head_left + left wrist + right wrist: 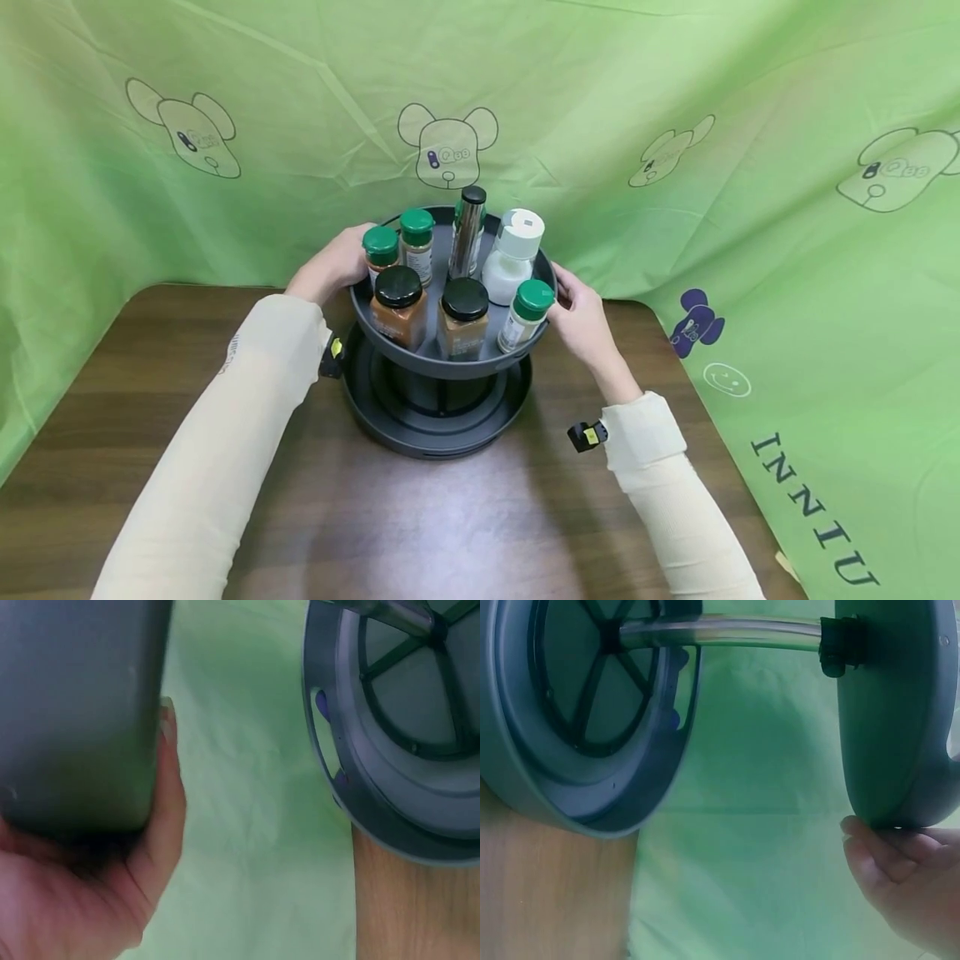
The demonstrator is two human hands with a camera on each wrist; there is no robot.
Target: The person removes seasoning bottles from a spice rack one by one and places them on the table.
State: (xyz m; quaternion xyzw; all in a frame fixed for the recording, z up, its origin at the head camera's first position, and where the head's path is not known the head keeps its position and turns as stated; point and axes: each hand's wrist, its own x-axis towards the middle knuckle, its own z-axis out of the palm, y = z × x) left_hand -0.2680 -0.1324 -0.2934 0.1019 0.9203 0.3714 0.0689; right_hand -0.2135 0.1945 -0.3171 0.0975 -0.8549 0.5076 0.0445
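Observation:
A dark grey two-tier turntable rack stands on the table, its upper tray (429,365) above the lower tray (442,446). My left hand (341,262) holds the upper tray's left rim, its fingers partly hidden behind the edge. At the opposite side my right hand (583,323) grips the rim; in the right wrist view its fingertips (853,825) reach round the tray's underside. A clear post (727,631) joins the tiers. The upper tray carries several spice jars, including a black-lidded jar (400,321), a green-lidded jar (523,321), a white bottle (507,271) and a slim grinder (467,237).
The brown wooden table (450,533) spreads in front of the rack and to both sides. Behind and along the sides hangs a green cloth (300,142) printed with bear heads, close to the rack's far side.

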